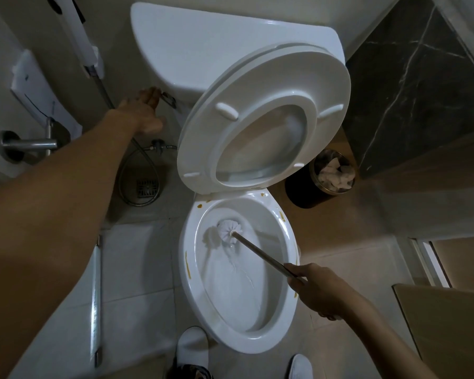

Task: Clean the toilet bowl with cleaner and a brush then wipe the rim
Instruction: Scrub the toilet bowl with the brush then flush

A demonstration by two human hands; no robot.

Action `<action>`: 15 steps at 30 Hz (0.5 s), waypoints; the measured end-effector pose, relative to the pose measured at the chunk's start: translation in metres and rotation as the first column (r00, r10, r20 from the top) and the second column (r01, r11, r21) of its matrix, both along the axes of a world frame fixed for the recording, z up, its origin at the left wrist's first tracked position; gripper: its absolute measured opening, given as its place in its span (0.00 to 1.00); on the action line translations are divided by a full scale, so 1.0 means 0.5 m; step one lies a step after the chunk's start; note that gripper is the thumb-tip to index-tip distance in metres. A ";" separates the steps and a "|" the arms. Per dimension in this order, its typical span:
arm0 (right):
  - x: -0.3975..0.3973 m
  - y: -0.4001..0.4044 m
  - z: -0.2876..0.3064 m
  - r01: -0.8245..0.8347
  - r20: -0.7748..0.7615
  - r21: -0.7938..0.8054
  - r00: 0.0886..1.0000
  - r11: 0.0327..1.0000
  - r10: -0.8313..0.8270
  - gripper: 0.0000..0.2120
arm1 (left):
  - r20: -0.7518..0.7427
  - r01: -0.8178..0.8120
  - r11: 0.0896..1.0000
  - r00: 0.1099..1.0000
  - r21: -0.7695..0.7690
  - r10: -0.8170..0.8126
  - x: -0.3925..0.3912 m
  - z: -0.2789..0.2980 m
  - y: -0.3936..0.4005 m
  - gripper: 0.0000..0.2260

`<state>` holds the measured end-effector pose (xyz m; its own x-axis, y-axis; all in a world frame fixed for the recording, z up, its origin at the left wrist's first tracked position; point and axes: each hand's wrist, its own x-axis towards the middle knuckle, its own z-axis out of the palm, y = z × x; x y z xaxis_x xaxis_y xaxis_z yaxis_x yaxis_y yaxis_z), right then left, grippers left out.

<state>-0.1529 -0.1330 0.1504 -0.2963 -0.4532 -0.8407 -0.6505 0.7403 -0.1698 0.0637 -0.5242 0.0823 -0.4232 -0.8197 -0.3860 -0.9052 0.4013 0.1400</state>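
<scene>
The white toilet bowl (286,242) stands open, with its seat and lid (328,86) raised against the tank (192,50). Yellow-brown stains dot the rim at the back, left and right. My right hand (320,289) grips the metal handle of the toilet brush (260,251). Its white head (229,229) rests inside the bowl near the back, where water streams down the porcelain. My left hand (144,113) reaches to the tank's left side, its fingers on the metal flush lever (168,99).
A bidet sprayer (89,54) hangs on the left wall, and its hose loops down near a floor drain (147,187). A dark waste bin (330,176) holding crumpled paper stands right of the bowl beside a dark marble wall. White slippers (192,348) show at the bottom.
</scene>
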 end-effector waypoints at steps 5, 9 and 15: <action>-0.003 -0.001 0.003 -0.001 -0.014 -0.006 1.000 1.000 0.001 0.19 | 0.004 0.007 1.000 1.000 0.007 -0.007 0.002 0.000 0.000 0.31; -0.001 -0.002 0.012 -0.028 -0.029 -0.023 0.999 0.999 0.028 0.15 | 0.012 0.012 1.000 1.000 0.002 -0.012 0.001 0.003 -0.002 0.31; 0.001 0.001 0.018 -0.027 -0.025 -0.045 0.999 0.999 0.025 0.15 | -0.083 -0.020 1.000 0.996 0.010 0.021 0.010 -0.009 -0.002 0.32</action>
<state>-0.1526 -0.1327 0.1595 -0.3042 -0.4985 -0.8118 -0.6738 0.7150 -0.1866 0.0689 -0.5251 0.0777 -0.4368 -0.8252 -0.3582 -0.8985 0.3809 0.2184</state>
